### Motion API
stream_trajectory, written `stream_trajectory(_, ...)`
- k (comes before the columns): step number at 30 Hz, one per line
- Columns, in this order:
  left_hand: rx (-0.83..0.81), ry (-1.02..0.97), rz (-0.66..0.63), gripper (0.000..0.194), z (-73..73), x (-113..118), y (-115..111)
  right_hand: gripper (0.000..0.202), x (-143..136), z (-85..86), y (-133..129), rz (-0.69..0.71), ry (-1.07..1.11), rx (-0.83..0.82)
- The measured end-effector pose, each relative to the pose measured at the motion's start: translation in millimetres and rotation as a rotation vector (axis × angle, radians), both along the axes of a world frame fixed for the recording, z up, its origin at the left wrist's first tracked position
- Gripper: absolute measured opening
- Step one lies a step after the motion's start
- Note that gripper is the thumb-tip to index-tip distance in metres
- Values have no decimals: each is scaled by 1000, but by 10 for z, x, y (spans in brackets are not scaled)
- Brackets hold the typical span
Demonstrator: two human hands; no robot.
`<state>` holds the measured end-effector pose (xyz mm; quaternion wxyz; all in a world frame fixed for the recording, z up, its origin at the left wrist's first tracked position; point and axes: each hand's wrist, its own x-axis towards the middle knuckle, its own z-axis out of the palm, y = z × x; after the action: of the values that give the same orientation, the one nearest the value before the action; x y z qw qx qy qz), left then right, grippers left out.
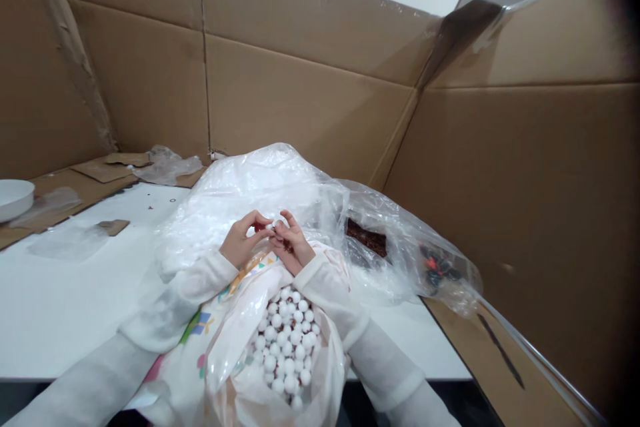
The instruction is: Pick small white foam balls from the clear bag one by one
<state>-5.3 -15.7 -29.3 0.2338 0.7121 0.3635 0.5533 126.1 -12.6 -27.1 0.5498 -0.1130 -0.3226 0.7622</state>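
My left hand [246,237] pinches a small white ball [271,226] between thumb and fingertips. Close against it, my right hand [294,244] has curled fingers holding small dark reddish-brown pieces [288,246], too small to make out. Both hands meet over the near edge of a large clear plastic bag filled with white items [250,180]. Below them, in my lap, an open pale plastic bag [227,353] holds several white balls [287,340] with reddish-brown bits among them.
Tall cardboard walls [300,73] surround the white table [90,300]. Clear plastic [350,193] at right covers a dark brown bundle [367,238] and red-and-black items [437,265]. A white bowl [15,199], plastic scraps [70,240] and cardboard pieces [103,169] lie left.
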Motion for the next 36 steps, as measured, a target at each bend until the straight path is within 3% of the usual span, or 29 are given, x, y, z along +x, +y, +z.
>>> stream_trajectory(13, -46, -68, -154, 13, 75, -31, -5, 47, 48, -6, -9, 113, -53, 50)
stream_trajectory(27, -87, -105, -300, 16, 78, -40, -3, 50, 58, -17, -12, 221, -67, 67)
stream_trajectory(36, -139, -125, -290, 20, 80, -3, -37, 48, 62, -36, -2, 225, -59, 32)
